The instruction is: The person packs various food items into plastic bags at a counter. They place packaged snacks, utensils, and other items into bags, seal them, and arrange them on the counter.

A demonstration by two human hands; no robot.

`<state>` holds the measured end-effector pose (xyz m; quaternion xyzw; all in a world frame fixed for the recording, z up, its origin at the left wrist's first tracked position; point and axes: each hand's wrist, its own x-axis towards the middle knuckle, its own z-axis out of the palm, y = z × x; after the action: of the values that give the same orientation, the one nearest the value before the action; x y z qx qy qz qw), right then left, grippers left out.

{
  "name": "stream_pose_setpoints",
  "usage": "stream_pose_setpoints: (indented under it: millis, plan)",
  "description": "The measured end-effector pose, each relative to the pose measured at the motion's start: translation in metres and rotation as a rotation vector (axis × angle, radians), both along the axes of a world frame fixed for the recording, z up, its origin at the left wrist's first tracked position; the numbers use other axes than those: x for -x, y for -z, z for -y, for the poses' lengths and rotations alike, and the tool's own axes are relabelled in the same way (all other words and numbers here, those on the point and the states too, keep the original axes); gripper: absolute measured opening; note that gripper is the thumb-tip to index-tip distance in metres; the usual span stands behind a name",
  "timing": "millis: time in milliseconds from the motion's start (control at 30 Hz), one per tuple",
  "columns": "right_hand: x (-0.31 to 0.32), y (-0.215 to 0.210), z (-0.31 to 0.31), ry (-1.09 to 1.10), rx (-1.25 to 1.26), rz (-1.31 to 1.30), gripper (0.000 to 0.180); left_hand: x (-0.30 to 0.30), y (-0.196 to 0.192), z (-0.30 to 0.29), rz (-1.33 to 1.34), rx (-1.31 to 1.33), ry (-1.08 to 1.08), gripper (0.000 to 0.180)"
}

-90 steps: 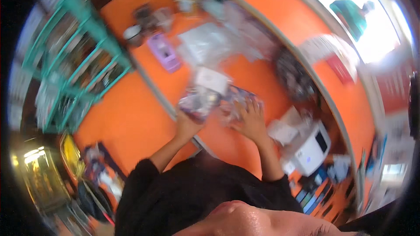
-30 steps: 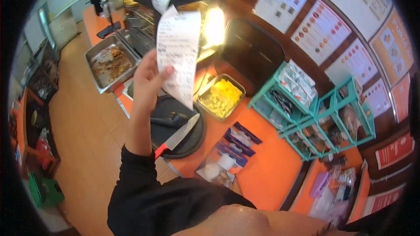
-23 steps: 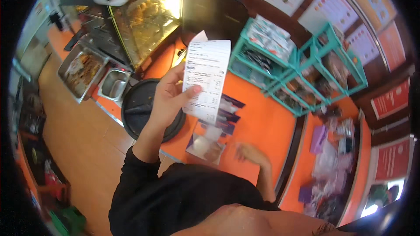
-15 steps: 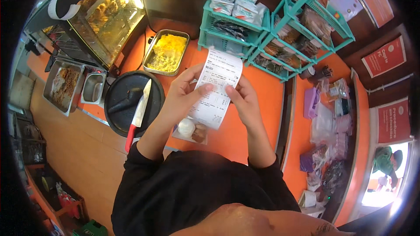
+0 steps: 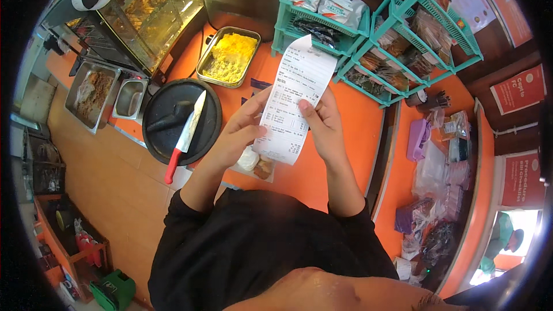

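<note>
Both hands are on the paper here: a long white printed receipt [image 5: 295, 101] stands up in front of the person's chest, over the orange table [image 5: 351, 144]. The left hand [image 5: 237, 132] has its grip clamped on the lower left edge, thumb on the printed face. Across from it, the right hand [image 5: 324, 126] pinches the right edge higher up, thumb on the print too, fingers behind. The top end of the strip curls over.

Just below the receipt, partly hidden, a rounded white lump [image 5: 249, 159] sits beside brown pieces [image 5: 264, 169] on the table. Over to the left, a round black shallow dish [image 5: 151, 148] carries a stubby black pestle [image 5: 168, 117], and a red-handled knife [image 5: 188, 129] lies across its right side, the handle out past the rim. Beyond that dish, a rectangular steel tray [image 5: 200, 72] holds yellow food [image 5: 233, 55]. Farther right, teal plastic racks [image 5: 368, 64] stand loaded with packets.
</note>
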<state>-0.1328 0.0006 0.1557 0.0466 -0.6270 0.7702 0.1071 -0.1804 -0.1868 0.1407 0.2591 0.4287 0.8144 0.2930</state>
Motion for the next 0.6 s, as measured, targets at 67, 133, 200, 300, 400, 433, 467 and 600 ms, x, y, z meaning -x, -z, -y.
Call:
stream_pose_setpoints:
  millis: [67, 133, 200, 300, 400, 433, 467, 600]
  plan:
    - [0.001, -0.001, 0.007, -0.004, 0.000, -0.010, 0.044, -0.001, -0.001, 0.004, -0.037, 0.003, -0.015, 0.074]
    - [0.001, 0.000, 0.012, 0.004, -0.019, -0.033, 0.045, -0.007, -0.005, 0.009, -0.030, 0.036, -0.042, 0.078]
    - [0.003, -0.003, 0.017, -0.008, -0.022, -0.033, 0.046, -0.008, -0.005, 0.012, -0.018, 0.078, -0.030, 0.079]
    - [0.003, -0.004, 0.030, -0.046, -0.039, -0.006, 0.048, -0.007, 0.008, 0.022, 0.048, 0.133, 0.018, 0.075]
    - [0.005, -0.001, 0.041, -0.056, -0.088, 0.004, 0.048, -0.004, 0.014, 0.034, 0.150, 0.173, 0.078, 0.070]
    - [0.006, 0.001, 0.045, -0.060, -0.104, 0.004, 0.049, -0.004, 0.016, 0.038, 0.189, 0.188, 0.090, 0.068]
    - [0.006, 0.005, 0.045, -0.024, -0.159, 0.007, 0.048, -0.003, 0.018, 0.041, 0.194, 0.169, 0.106, 0.068]
    - [-0.005, 0.029, 0.029, 0.141, -0.195, 0.094, 0.043, 0.000, 0.022, 0.054, 0.246, 0.114, 0.149, 0.071]
